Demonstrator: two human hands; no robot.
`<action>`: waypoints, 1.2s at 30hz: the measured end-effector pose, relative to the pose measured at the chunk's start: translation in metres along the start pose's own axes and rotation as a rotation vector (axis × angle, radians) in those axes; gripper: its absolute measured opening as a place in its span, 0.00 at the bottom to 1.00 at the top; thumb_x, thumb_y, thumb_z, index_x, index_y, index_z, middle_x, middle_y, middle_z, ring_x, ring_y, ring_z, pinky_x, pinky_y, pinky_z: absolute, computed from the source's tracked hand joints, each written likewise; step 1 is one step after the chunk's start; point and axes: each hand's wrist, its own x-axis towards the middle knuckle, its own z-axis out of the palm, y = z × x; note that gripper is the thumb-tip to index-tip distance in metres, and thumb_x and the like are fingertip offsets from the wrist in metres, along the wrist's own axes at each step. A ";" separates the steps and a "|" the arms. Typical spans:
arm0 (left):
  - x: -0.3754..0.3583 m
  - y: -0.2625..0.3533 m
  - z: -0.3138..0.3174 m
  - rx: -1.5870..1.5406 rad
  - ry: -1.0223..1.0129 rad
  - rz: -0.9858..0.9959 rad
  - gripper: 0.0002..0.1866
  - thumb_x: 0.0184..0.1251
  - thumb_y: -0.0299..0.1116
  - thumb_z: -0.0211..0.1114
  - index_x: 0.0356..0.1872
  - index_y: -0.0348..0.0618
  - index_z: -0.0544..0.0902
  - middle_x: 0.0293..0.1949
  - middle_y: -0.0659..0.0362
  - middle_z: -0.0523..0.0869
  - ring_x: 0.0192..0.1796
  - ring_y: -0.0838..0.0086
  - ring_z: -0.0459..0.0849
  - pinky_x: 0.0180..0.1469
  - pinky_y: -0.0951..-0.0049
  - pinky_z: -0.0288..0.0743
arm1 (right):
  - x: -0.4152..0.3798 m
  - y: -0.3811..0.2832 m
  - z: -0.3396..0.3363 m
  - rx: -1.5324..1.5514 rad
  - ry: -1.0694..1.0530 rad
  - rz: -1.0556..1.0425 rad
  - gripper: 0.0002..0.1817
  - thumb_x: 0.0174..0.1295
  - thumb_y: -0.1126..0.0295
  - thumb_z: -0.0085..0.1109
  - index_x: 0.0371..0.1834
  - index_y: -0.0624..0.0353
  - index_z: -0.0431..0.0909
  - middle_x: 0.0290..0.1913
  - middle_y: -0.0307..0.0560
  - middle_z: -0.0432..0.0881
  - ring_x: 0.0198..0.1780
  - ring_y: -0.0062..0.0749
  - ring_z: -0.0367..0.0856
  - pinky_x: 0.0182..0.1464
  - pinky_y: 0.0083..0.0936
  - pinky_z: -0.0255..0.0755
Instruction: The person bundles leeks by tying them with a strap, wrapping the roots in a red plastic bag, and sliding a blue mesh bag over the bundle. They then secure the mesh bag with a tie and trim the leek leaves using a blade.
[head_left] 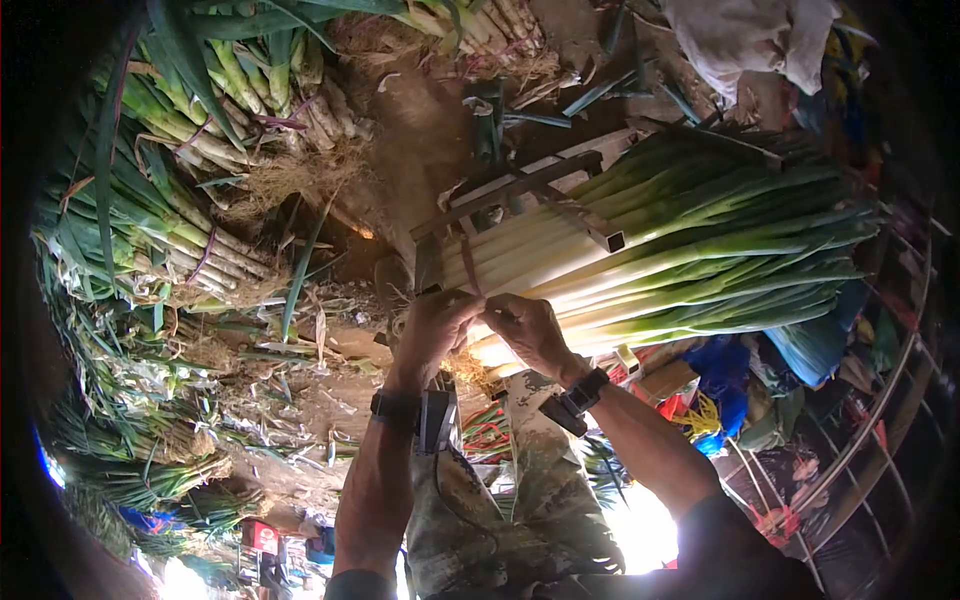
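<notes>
Carefully, we pinch the tie strip (468,275) with both hands: left hand (432,325) and right hand (530,330) closed on it beside the leek bundle (680,250) in the metal frame (520,190); pull evenly, snug.

Leek bundle (640,250) in frame (520,185) ahead, hands (490,325) at its near end; leek piles (180,170) on ground, left.

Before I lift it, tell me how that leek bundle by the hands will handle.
The leek bundle is thick and densely packed, so probably heavy. Its white stalks look stiff, while the green tops would likely droop. Both hands meet at a band at the root end; if only that is tied, the tops may splay.
</notes>
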 end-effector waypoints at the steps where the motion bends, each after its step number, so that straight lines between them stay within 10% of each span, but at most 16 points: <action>1: -0.001 0.001 0.000 0.001 0.000 0.000 0.14 0.66 0.38 0.66 0.33 0.34 0.84 0.14 0.65 0.72 0.14 0.83 0.68 0.17 0.77 0.60 | 0.000 0.002 0.004 0.043 0.051 -0.037 0.15 0.69 0.60 0.62 0.43 0.64 0.84 0.25 0.36 0.79 0.28 0.15 0.71 0.30 0.19 0.68; 7: 0.006 -0.017 0.006 0.109 0.218 -0.101 0.11 0.67 0.35 0.66 0.34 0.35 0.85 0.14 0.66 0.72 0.13 0.82 0.67 0.16 0.76 0.59 | 0.004 -0.002 0.007 0.142 0.076 0.140 0.17 0.70 0.59 0.56 0.36 0.65 0.82 0.21 0.34 0.74 0.23 0.14 0.67 0.25 0.19 0.63; 12: 0.018 -0.035 0.022 -0.584 0.126 -0.087 0.10 0.65 0.28 0.63 0.24 0.45 0.75 0.13 0.69 0.62 0.14 0.81 0.58 0.19 0.75 0.53 | 0.010 0.002 0.006 0.361 0.051 0.142 0.16 0.69 0.63 0.53 0.29 0.64 0.78 0.18 0.32 0.68 0.17 0.14 0.63 0.18 0.18 0.57; 15: 0.021 -0.055 0.014 -0.788 0.043 -0.096 0.12 0.69 0.34 0.62 0.25 0.44 0.76 0.13 0.67 0.65 0.14 0.81 0.62 0.19 0.77 0.57 | 0.023 -0.009 -0.006 0.583 -0.098 0.516 0.16 0.71 0.65 0.51 0.27 0.64 0.77 0.14 0.38 0.67 0.13 0.20 0.65 0.13 0.22 0.57; 23: 0.008 -0.022 -0.001 0.348 -0.118 0.047 0.23 0.74 0.50 0.57 0.41 0.35 0.81 0.25 0.55 0.84 0.28 0.73 0.85 0.31 0.73 0.77 | 0.024 -0.007 -0.033 0.482 -0.466 0.388 0.16 0.72 0.58 0.54 0.37 0.60 0.83 0.15 0.30 0.61 0.13 0.14 0.56 0.15 0.18 0.53; 29: -0.006 -0.013 -0.013 0.474 -0.093 0.118 0.19 0.68 0.43 0.67 0.44 0.34 0.82 0.36 0.54 0.86 0.38 0.74 0.86 0.41 0.72 0.79 | 0.015 0.001 -0.024 0.236 -0.302 0.191 0.15 0.69 0.58 0.60 0.42 0.60 0.84 0.18 0.32 0.69 0.18 0.18 0.68 0.20 0.18 0.65; 36: -0.015 -0.022 -0.010 0.170 0.029 0.183 0.16 0.65 0.37 0.71 0.49 0.38 0.83 0.39 0.60 0.85 0.39 0.77 0.83 0.41 0.76 0.75 | 0.010 -0.004 -0.011 0.608 -0.251 0.381 0.14 0.68 0.61 0.62 0.43 0.62 0.82 0.17 0.29 0.64 0.16 0.13 0.59 0.17 0.17 0.54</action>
